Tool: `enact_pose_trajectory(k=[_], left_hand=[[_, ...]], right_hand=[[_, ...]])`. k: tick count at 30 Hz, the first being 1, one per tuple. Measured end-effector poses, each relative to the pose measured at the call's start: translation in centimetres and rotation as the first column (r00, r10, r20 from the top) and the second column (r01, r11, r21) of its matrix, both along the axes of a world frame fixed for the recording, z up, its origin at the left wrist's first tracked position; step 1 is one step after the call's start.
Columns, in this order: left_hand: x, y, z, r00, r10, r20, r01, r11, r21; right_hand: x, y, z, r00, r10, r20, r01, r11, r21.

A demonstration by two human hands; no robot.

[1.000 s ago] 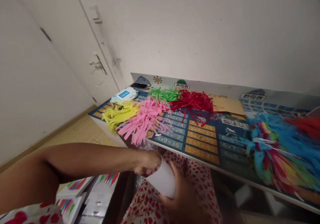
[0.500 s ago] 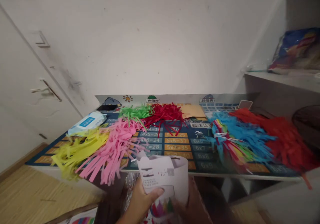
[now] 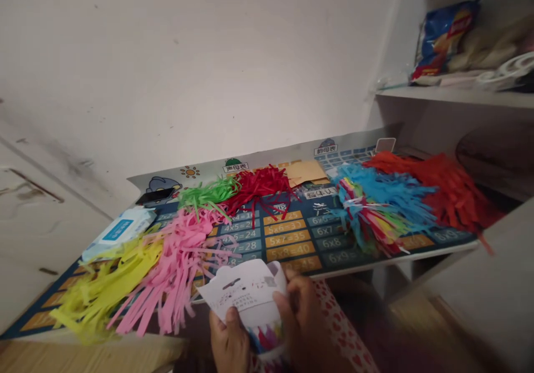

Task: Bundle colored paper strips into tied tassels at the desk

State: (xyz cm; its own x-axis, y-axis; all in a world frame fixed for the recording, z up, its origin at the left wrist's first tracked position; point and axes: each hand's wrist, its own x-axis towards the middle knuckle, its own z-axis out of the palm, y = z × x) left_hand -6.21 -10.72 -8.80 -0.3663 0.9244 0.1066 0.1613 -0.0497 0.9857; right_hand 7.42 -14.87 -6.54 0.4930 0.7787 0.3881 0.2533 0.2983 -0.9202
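Card (image 3: 246,292) is in both hands, head view, just in front of the table's (image 3: 400,261) near edge, above heart-print cloth (image 3: 340,326). White, black print and a slot near the top; right side curls round, coloured artwork lower down. Sits tilted, upper left corner pointing at the pink fringe.

Left hand (image 3: 229,337): thumb flat on the front face at the lower left, fingers bent behind it. Pinching the card, no spread to speak of. Fingertips hidden by the card.

Right hand (image 3: 302,312): digits bent at the curled right edge, one tip, looks like the thumb, pressed on the front. Upper finger crooked at the rim. Grip is closed on the card; hand is dim and blurred, so can't tell how the lower fingers sit.

On the table: printed mat (image 3: 287,231) with times tables. Left side, yellow fringe (image 3: 104,289) touching pink fringe (image 3: 179,256), wipes pack (image 3: 119,233) just behind, phone (image 3: 154,197) past that. Middle: green fringe (image 3: 208,192) against crimson fringe (image 3: 262,187), tan paper (image 3: 306,173) to its right. Right side: multicolour bundle (image 3: 369,212) on blue fringe (image 3: 392,200), red fringe (image 3: 450,192) beyond. Shelf (image 3: 454,96) upper right carries a chip bag (image 3: 446,36).
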Motion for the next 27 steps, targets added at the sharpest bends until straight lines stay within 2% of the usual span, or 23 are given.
enact_pose_trajectory(k=[2, 5, 9, 15, 23, 27], left_hand=[[-0.3, -0.3, -0.7, 0.998, 0.013, -0.063, -0.015, 1.0, -0.027], [-0.6, -0.7, -1.4, 0.988, 0.03, -0.15, -0.034, 0.999, -0.025], [-0.9, -0.8, -1.7, 0.986, -0.034, -0.166, 0.031, 0.999, -0.021], [-0.3, -0.9, -1.9, 0.985, -0.023, -0.173, 0.028, 0.999, 0.023], [1.2, -1.0, -2.0, 0.994, 0.018, -0.104, -0.012, 0.999, 0.049], [2.0, -1.1, -1.7, 1.0, -0.005, 0.003, 0.005, 0.997, 0.074]], right_hand=[[0.2, -0.1, 0.7, 0.999, 0.015, 0.035, -0.014, 0.999, -0.04], [0.4, -0.2, 1.0, 0.998, -0.037, 0.053, 0.04, 0.997, -0.069], [-0.1, -0.3, 0.2, 0.991, -0.12, 0.058, 0.125, 0.988, -0.089], [-0.1, -0.3, -0.4, 0.986, -0.161, 0.051, 0.161, 0.987, -0.009], [0.9, -0.9, -1.0, 0.992, -0.092, 0.091, 0.092, 0.996, 0.002], [1.4, -0.9, -0.5, 0.98, -0.117, 0.158, 0.115, 0.993, 0.024]])
